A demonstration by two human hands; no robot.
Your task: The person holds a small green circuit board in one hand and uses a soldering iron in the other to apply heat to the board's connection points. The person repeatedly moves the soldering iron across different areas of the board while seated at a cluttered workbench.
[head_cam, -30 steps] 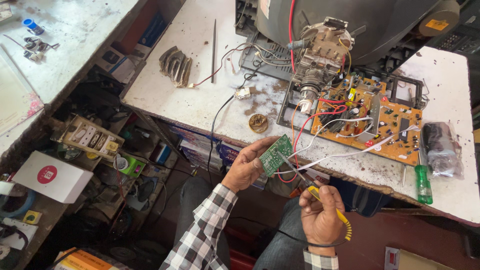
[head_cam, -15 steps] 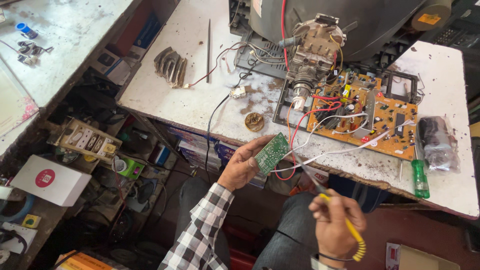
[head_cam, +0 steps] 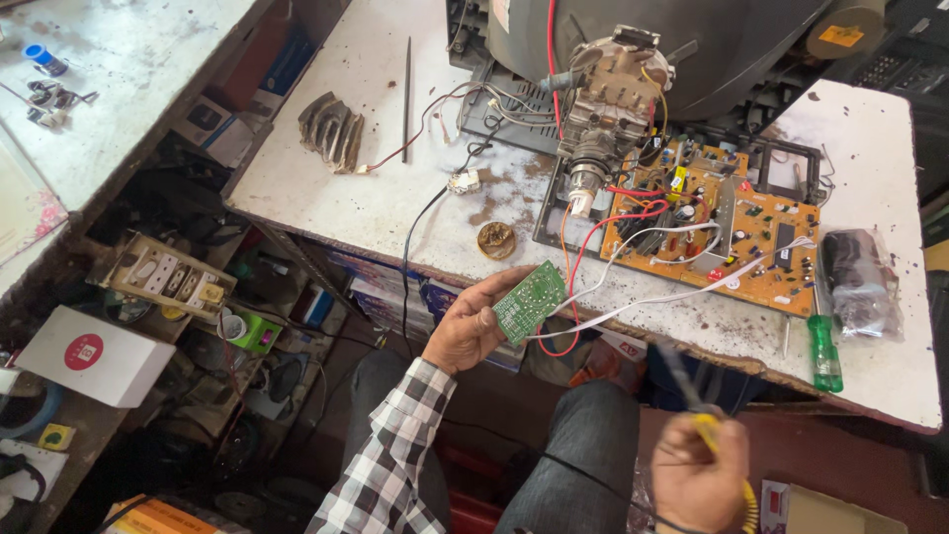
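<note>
A: Left hand (head_cam: pixel 473 324) has its fingers (head_cam: pixel 499 289) pinched on the edge of the small green circuit board (head_cam: pixel 530 302), held in the air just off the front edge of the worktop (head_cam: pixel 326 203). White and red wires (head_cam: pixel 633 297) run from it up to the big orange circuit board (head_cam: pixel 714 225) lying by the picture tube (head_cam: pixel 682 44).

B: And the right hand (head_cam: pixel 697 480)?

A: Low near the lap, fingers curled round a yellow-handled tool (head_cam: pixel 712 440), blurred, with a coiled yellow cord at the wrist. I can't tell what kind of tool it is.

B: So the risk is those leads?

A: I'd say so. They look fairly taut; a tug on the green board could strain the joints or drag the orange board toward the edge. The tool tip could also slip, since the board is only pinched by one side and has nothing under it

B: Anything else close?

A: A green screwdriver (head_cam: pixel 824 354) sits near the worktop's front edge; a pulled wire might knock it off
</note>
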